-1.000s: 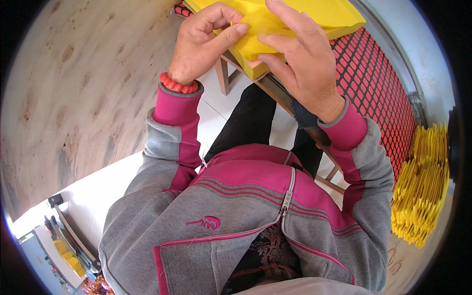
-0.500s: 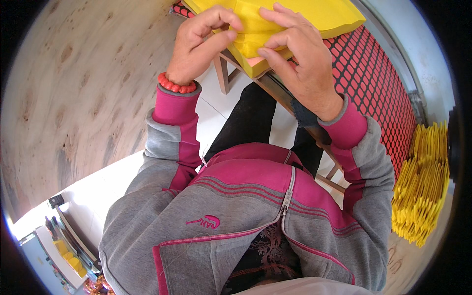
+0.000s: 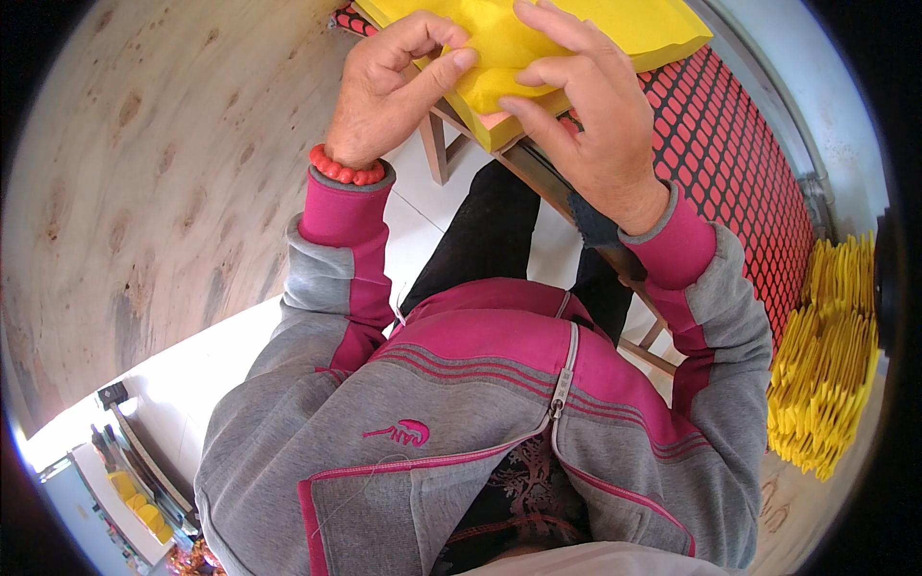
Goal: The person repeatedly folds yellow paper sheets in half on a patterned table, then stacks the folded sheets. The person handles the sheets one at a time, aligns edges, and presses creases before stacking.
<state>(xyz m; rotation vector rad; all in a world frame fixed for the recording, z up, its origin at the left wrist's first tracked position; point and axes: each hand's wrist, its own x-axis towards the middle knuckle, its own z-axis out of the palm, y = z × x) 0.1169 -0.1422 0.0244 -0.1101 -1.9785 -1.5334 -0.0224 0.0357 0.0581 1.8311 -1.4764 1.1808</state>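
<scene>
A thin yellow sheet [image 3: 497,84], which looks like paper, is bent into a soft fold between my hands. My left hand [image 3: 384,91], with a red beaded bracelet at the wrist, pinches the sheet's left side between thumb and forefinger. At the right end of the fold, my right hand [image 3: 600,125] has its thumb and forefinger around the sheet, the other fingers raised. Underneath lies a thick stack of yellow sheets [image 3: 663,38]. A small pale pink patch [image 3: 493,120] shows at the stack's near corner.
The stack rests on a red and black patterned cover [image 3: 725,144] over a wooden-legged stand. A large wooden board [image 3: 163,182] fills the left. To the right, many folded yellow pieces [image 3: 821,365] are piled beside the wall. My legs are below the stand's near edge.
The fold between my hands has become fuller and rounder. My left thumb has risen slightly against the forefinger, and my right fingers have shifted a little.
</scene>
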